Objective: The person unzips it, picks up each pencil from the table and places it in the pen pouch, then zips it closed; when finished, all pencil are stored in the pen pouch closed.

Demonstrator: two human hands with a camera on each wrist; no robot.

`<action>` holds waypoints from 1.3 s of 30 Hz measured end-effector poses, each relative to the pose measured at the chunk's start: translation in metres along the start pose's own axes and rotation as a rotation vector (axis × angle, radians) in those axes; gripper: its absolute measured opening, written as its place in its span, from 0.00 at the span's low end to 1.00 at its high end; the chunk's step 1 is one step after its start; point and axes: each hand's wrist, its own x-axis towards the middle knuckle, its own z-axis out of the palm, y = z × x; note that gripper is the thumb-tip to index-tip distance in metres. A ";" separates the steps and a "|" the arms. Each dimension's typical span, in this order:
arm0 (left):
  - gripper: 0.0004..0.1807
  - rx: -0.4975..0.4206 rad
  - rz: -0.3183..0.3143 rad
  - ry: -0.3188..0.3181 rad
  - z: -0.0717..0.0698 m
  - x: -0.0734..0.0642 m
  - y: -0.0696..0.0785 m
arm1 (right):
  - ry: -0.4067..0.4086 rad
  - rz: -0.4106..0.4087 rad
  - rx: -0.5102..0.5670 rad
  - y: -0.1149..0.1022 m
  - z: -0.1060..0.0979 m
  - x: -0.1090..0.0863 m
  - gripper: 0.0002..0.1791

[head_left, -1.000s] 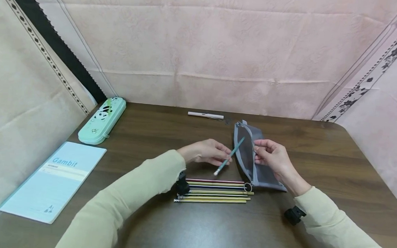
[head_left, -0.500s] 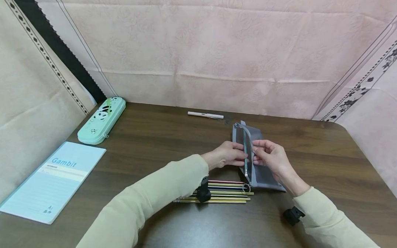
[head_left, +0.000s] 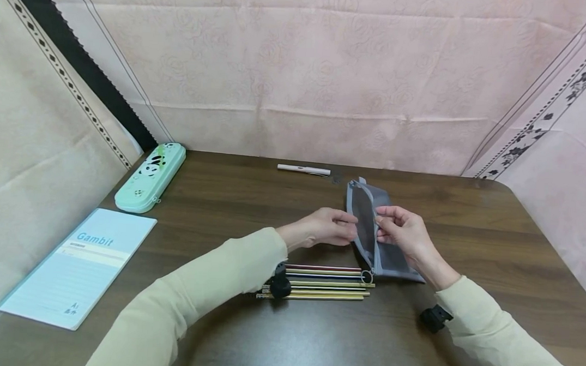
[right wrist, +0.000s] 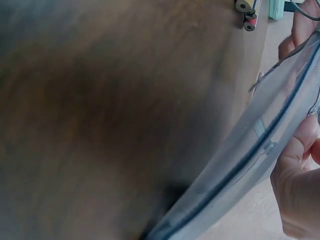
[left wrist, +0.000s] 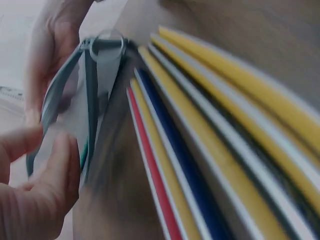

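A grey zip pouch [head_left: 396,259] lies on the table with its zipped mouth spread toward the left. My right hand [head_left: 408,234] pinches the right edge of that mouth between thumb and fingers. Fingertips of my left hand [head_left: 318,228] are right at the opposite rim; in the left wrist view its thumb and fingers stand apart. A short teal strip, like the side of a pencil [left wrist: 84,156], shows beside the thumb at the pouch; the rest of it is hidden. Several striped pencils [head_left: 327,297] lie in a row below the left wrist, near the pouch's ring [head_left: 367,277].
A white pen [head_left: 303,170] lies toward the back edge of the wooden table [head_left: 234,186]. At the left are a mint panda pencil case [head_left: 151,179] and a light blue notebook [head_left: 80,272]. A pale cloth wall [head_left: 297,79] stands behind the table.
My left hand carried the teal pencil into the pouch's mouth, let it go and drew back a little leftward. The right hand kept its pinch on the pouch's edge.
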 end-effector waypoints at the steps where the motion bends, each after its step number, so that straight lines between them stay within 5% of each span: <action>1: 0.23 0.044 -0.004 -0.019 -0.005 -0.004 0.000 | 0.002 0.002 0.001 0.000 0.000 0.000 0.21; 7: 0.19 0.263 -0.042 -0.125 -0.029 -0.022 -0.009 | 0.006 0.002 0.019 0.001 -0.001 0.000 0.20; 13: 0.16 0.480 -0.029 -0.171 -0.039 -0.040 -0.020 | 0.006 0.003 0.016 0.001 -0.003 0.000 0.21; 20: 0.11 0.728 0.054 -0.140 -0.041 -0.047 -0.025 | 0.004 0.003 0.025 0.002 -0.003 0.000 0.21; 39: 0.10 1.018 0.086 -0.062 -0.052 -0.046 -0.015 | 0.010 0.005 0.027 0.002 -0.002 -0.001 0.20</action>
